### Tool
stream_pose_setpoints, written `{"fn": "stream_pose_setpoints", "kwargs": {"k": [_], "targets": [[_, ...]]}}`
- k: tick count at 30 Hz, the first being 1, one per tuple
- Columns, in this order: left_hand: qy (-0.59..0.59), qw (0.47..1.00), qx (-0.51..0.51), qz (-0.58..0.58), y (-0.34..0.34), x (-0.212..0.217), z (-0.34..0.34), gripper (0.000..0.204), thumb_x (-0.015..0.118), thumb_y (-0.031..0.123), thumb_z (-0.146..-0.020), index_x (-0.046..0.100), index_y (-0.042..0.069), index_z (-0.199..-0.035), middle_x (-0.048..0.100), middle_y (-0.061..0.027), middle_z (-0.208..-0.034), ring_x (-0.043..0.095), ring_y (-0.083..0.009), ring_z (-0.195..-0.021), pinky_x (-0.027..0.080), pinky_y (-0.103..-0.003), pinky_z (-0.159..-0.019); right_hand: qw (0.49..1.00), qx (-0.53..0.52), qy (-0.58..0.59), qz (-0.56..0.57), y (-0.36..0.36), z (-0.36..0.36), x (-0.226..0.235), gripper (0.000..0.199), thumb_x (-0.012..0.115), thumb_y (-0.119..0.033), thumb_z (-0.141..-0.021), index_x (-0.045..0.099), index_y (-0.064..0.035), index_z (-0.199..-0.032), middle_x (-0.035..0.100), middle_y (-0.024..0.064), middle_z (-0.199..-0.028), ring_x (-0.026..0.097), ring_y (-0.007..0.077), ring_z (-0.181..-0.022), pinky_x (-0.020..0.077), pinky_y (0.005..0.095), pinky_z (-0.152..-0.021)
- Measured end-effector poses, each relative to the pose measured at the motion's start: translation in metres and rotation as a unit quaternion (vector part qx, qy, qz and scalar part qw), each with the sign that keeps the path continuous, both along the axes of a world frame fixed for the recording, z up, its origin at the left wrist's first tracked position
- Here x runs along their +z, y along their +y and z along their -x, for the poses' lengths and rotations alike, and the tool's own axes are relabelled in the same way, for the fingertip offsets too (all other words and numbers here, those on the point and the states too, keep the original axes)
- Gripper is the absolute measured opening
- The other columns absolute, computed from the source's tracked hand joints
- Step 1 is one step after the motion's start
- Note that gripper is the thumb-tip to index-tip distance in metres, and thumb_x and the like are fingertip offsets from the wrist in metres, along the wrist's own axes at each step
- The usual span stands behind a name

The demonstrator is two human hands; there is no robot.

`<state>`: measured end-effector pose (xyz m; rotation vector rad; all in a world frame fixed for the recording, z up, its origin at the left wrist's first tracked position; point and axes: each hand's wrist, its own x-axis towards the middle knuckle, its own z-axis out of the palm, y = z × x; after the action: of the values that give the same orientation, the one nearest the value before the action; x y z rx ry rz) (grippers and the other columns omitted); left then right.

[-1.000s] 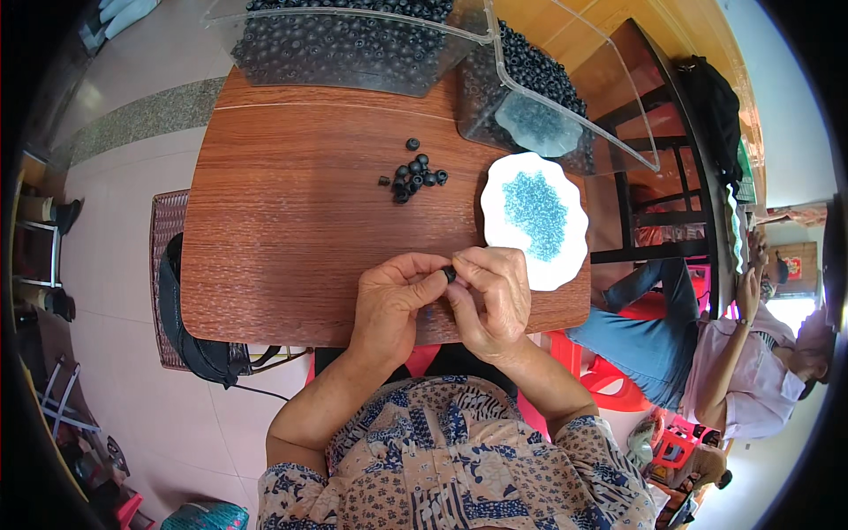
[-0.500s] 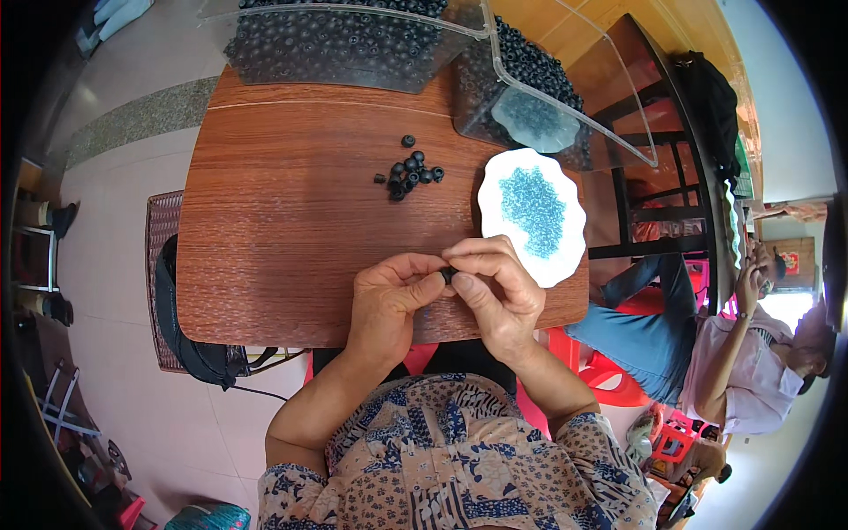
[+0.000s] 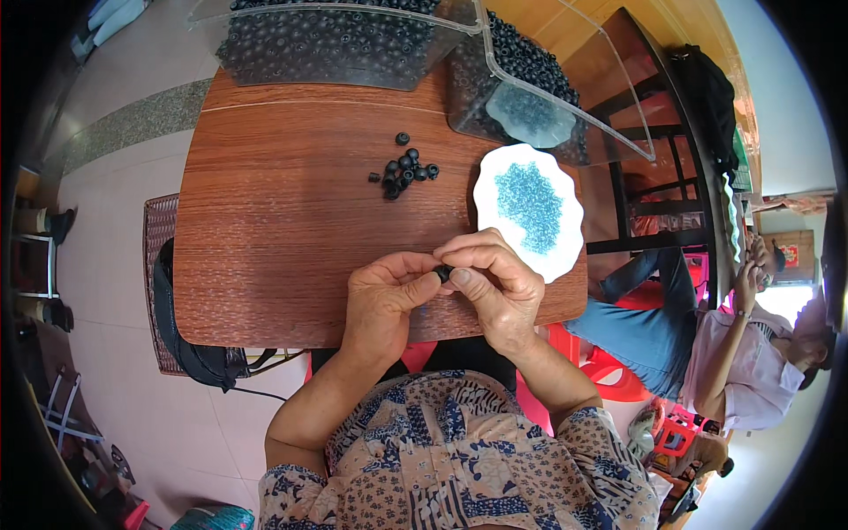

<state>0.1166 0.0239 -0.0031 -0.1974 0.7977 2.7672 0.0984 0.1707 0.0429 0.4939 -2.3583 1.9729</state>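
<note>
Over the near part of the wooden table, my left hand [image 3: 383,296] pinches a small round black part [image 3: 443,273] between thumb and fingers. My right hand [image 3: 500,287] meets it from the other side, its thumb and fingertips closed at the same part. Fingertips partly cover the piece, so its full shape is hidden. Beyond my hands lies a loose group of similar black parts [image 3: 407,176], some showing a hole. To their right a white scalloped plate [image 3: 488,208] carries a heap of tiny clear-blue pieces [image 3: 528,205].
Two clear plastic bins, one at the far left [image 3: 327,57] and one at the far right [image 3: 459,97], hold many black parts. A brown table [image 3: 265,212] lies under everything. A woven chair [image 3: 162,291] stands left; another person [image 3: 733,353] sits at right.
The black part shows a little more between my fingertips. Both hands stay together in nearly the same place; the whole view has shifted slightly.
</note>
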Motion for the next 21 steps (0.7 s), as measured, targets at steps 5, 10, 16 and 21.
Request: {"fn": "stream_pose_setpoints", "kwargs": {"k": [5,10,16,21], "targets": [[-0.005,1.000,0.008,-0.004,0.001,0.000,0.000,0.020,0.068,-0.001,-0.082,0.065,-0.005,-0.102,0.068,-0.0111,-0.098,0.064,-0.0156,-0.088,0.050,-0.027,-0.083,0.998,-0.001,0.050,-0.031,0.001,0.000,-0.003,0.015,0.063,0.005,-0.084,0.065,0.0043,-0.099,0.063,0.0152,-0.106,0.058,0.0202,-0.095,0.0483,0.0303,-0.082],[-0.010,1.000,0.000,-0.001,0.001,0.007,0.003,0.017,0.065,0.000,-0.085,0.064,-0.007,-0.101,0.068,-0.0137,-0.094,0.065,-0.0167,-0.086,0.051,-0.026,-0.081,0.980,-0.011,0.162,-0.117,-0.005,0.001,-0.007,0.031,0.069,0.010,-0.072,0.063,0.0026,-0.101,0.063,0.0157,-0.107,0.057,0.0201,-0.087,0.0490,0.0280,-0.067],[-0.022,1.000,-0.003,-0.019,0.000,0.003,0.002,0.019,0.066,0.003,-0.086,0.064,-0.005,-0.103,0.067,-0.0123,-0.099,0.063,-0.0168,-0.089,0.050,-0.028,-0.083,0.938,-0.063,0.276,-0.199,-0.011,0.000,-0.015,0.038,0.070,0.012,-0.063,0.060,0.0048,-0.099,0.063,0.0180,-0.102,0.059,0.0272,-0.081,0.0483,0.0322,-0.065],[-0.034,0.999,0.016,-0.013,0.001,-0.002,0.000,0.018,0.066,0.002,-0.086,0.064,-0.005,-0.102,0.067,-0.0116,-0.099,0.063,-0.0165,-0.089,0.049,-0.028,-0.084,0.916,-0.069,0.337,-0.209,-0.015,0.004,-0.016,0.034,0.069,0.011,-0.063,0.060,0.0062,-0.095,0.063,0.0189,-0.096,0.060,0.0305,-0.078,0.0490,0.0354,-0.066]]}}
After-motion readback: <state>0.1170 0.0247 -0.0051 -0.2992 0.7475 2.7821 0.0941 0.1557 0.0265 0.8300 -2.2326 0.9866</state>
